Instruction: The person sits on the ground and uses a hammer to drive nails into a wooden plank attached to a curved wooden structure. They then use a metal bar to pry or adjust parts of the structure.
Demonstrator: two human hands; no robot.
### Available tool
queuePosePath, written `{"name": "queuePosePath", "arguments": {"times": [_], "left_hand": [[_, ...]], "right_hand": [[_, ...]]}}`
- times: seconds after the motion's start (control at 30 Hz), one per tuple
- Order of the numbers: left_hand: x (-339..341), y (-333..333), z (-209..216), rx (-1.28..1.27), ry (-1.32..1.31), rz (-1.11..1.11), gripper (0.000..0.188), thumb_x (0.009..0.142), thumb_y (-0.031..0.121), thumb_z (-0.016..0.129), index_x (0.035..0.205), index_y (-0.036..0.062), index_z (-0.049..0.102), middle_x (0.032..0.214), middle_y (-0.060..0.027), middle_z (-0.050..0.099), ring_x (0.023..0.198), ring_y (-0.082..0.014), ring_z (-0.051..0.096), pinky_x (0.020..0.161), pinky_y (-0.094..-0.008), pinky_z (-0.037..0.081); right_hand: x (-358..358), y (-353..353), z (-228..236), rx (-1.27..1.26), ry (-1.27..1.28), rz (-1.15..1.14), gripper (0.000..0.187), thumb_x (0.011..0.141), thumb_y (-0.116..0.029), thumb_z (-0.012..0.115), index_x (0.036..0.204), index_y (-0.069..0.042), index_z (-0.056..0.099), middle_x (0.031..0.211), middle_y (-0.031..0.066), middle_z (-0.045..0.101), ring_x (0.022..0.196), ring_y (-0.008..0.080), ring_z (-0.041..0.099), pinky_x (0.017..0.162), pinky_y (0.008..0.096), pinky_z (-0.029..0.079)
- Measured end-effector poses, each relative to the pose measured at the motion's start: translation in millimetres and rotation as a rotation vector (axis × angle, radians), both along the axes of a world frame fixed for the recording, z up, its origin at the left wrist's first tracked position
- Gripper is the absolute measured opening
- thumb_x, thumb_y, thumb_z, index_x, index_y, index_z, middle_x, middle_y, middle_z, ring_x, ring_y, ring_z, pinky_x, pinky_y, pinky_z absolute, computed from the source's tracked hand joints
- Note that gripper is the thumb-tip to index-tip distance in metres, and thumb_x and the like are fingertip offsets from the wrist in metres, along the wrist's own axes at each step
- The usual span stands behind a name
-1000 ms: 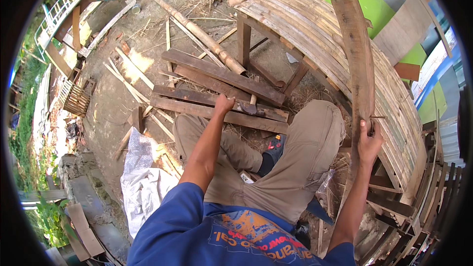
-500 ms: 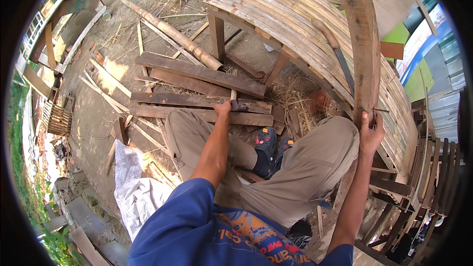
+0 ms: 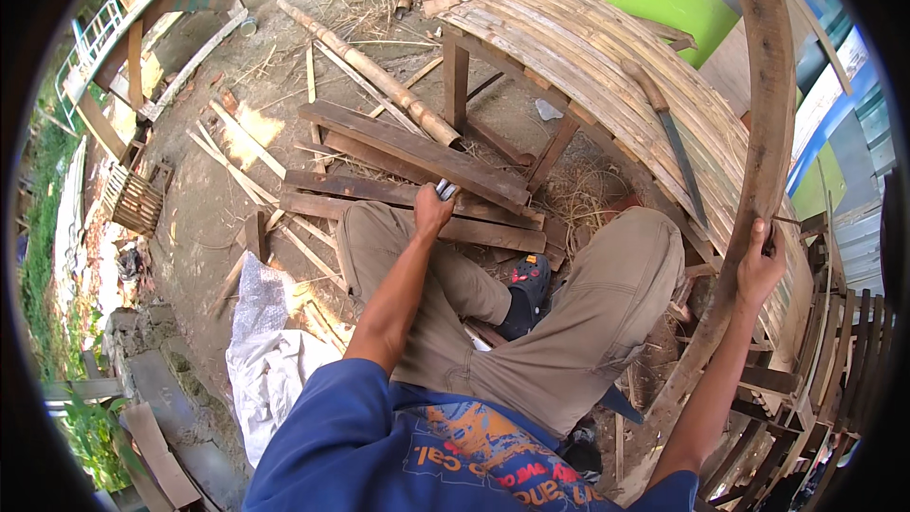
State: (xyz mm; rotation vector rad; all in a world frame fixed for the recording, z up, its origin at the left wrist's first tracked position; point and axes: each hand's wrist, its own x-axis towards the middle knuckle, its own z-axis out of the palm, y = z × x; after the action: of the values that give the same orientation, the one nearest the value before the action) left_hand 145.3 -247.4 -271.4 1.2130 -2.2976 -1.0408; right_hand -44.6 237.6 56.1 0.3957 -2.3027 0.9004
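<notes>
My left hand (image 3: 432, 212) is closed on a hammer (image 3: 445, 190) above the stacked planks, near my bent knee. Only a grey metal part of it shows now; the fist hides much of the rest. On the right, my right hand (image 3: 761, 270) grips the edge of a long brown plank (image 3: 766, 76) that stands tilted beside my leg. A thin dark nail-like rod (image 3: 787, 220) sticks out by the fingertips; whether it is fixed in the wood I cannot tell. Several dark planks (image 3: 408, 147) lie piled on the ground in front of me.
A slatted bamboo table (image 3: 588, 47) stands ahead, bearing a long knife (image 3: 668, 133) with a wooden handle. Beyond the planks lie a bamboo pole (image 3: 365, 71) and thin strips. A white sack (image 3: 275, 374) lies at left; a slatted wooden structure (image 3: 848, 360) stands at right.
My right hand and the long plank have shifted right, away from my knee. The hammer has turned in my left hand, so its upright wooden handle no longer shows. The view has also swung.
</notes>
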Motion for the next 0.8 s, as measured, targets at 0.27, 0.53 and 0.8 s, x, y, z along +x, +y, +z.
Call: {"name": "queuePosePath", "arguments": {"times": [0.27, 0.53, 0.8], "left_hand": [[6.7, -56.0, 159.3, 0.004, 0.155, 0.093, 0.05, 0.074, 0.037, 0.081, 0.093, -0.0079, 0.07, 0.092, -0.0286, 0.07, 0.092, -0.0413, 0.07, 0.083, -0.0458, 0.053], [46.7, -78.7, 269.1, 0.601, 0.909, 0.26, 0.051, 0.089, 0.034, 0.076, 0.113, -0.0082, 0.06, 0.096, -0.0183, 0.066, 0.074, -0.0229, 0.064, 0.059, -0.0377, 0.053], [106.8, -44.2, 322.2, 0.947, 1.253, 0.167, 0.049, 0.098, 0.032, 0.063, 0.114, -0.0058, 0.036, 0.106, -0.0266, 0.053, 0.088, -0.0431, 0.066, 0.076, -0.0544, 0.061]], "right_hand": [[5.5, -50.0, 0.3, -0.006, -0.09, 0.135, 0.065, 0.091, -0.046, 0.072, 0.116, 0.014, 0.064, 0.103, 0.0265, 0.07, 0.099, 0.0304, 0.068, 0.089, 0.0386, 0.05], [42.1, -89.3, -17.9, 0.01, -0.055, 0.271, 0.062, 0.088, -0.046, 0.075, 0.11, 0.01, 0.068, 0.09, 0.0289, 0.07, 0.088, 0.0359, 0.071, 0.08, 0.0411, 0.054], [36.3, -87.9, 16.4, 0.029, -0.073, 0.233, 0.068, 0.088, -0.054, 0.071, 0.112, 0.01, 0.068, 0.093, 0.0307, 0.071, 0.093, 0.0386, 0.071, 0.084, 0.0429, 0.054]]}}
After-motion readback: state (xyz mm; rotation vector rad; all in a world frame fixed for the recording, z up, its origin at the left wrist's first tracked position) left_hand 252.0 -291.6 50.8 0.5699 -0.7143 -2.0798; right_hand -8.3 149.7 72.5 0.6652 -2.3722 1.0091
